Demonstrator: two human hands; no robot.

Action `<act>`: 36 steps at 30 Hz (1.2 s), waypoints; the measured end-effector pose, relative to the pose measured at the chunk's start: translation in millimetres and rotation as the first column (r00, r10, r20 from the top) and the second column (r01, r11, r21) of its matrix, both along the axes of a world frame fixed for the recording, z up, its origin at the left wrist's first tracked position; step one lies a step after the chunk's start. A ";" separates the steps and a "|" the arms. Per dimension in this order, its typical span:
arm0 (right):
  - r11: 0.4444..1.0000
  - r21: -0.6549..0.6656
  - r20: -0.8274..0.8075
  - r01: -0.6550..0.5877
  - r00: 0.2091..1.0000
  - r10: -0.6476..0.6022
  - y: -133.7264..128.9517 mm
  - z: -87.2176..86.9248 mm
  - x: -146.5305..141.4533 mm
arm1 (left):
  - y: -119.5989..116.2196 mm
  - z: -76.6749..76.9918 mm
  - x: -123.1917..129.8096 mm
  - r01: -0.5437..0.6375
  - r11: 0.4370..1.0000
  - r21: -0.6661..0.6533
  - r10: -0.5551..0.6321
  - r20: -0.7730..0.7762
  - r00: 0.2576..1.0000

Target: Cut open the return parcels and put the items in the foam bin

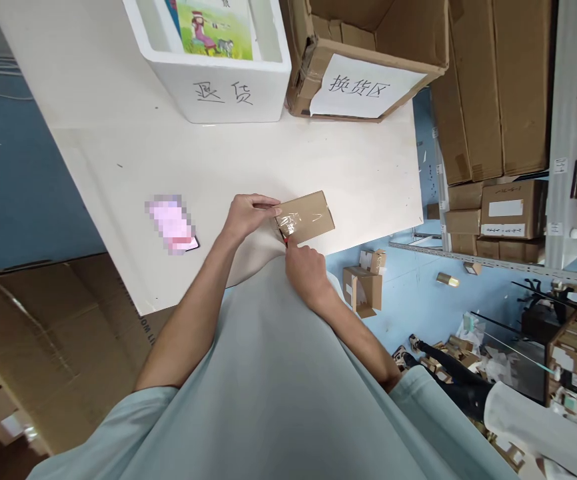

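Note:
A small brown cardboard box (311, 215) with shiny clear tape on it lies near the front edge of the white table. My left hand (248, 215) pinches its left end between thumb and fingers. My right hand (307, 272) is closed in a fist around a small box cutter (285, 240), of which only a bit of red and a thin dark tip show. That tip touches the left end of the box near the tape. Most of the cutter is hidden by my fingers.
A phone (172, 223), blurred out, lies on the white table (208, 160) to the left. At the back stand a white foam box (218, 93) holding picture books and an open carton (368, 113) with a paper label. Shelves of cartons (513, 210) and another person (528, 413) are at right.

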State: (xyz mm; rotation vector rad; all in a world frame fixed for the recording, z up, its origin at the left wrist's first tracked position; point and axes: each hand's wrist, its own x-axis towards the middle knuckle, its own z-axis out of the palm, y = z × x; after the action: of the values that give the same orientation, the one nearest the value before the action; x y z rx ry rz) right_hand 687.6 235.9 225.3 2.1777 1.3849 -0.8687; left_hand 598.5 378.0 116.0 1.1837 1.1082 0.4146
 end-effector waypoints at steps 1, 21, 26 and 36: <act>1.000 -0.001 -0.008 -0.001 1.000 0.001 -3.9 1.4 2.2 | 0.2 0.0 0.0 0.001 1.000 0.006 -0.001 -0.007 1.000; 0.871 0.389 -0.274 0.299 0.940 -0.201 -32.8 -19.0 148.2 | -75.3 15.8 96.0 0.346 0.670 0.656 -0.160 -0.328 0.931; 0.906 0.350 -0.267 0.240 0.952 -0.149 -20.7 -29.3 147.8 | -78.5 1.1 92.8 0.299 0.696 0.652 -0.124 -0.301 0.945; 0.945 0.228 -0.200 0.234 0.961 -0.190 -14.5 -18.9 134.7 | -80.6 -1.5 91.4 0.270 0.698 0.664 -0.093 -0.291 0.952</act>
State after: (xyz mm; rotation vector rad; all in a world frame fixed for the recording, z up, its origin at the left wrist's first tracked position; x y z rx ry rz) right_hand 822.3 221.5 206.4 2.5332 1.4252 -1.0350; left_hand 689.8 297.4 114.5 2.0537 1.0420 0.5743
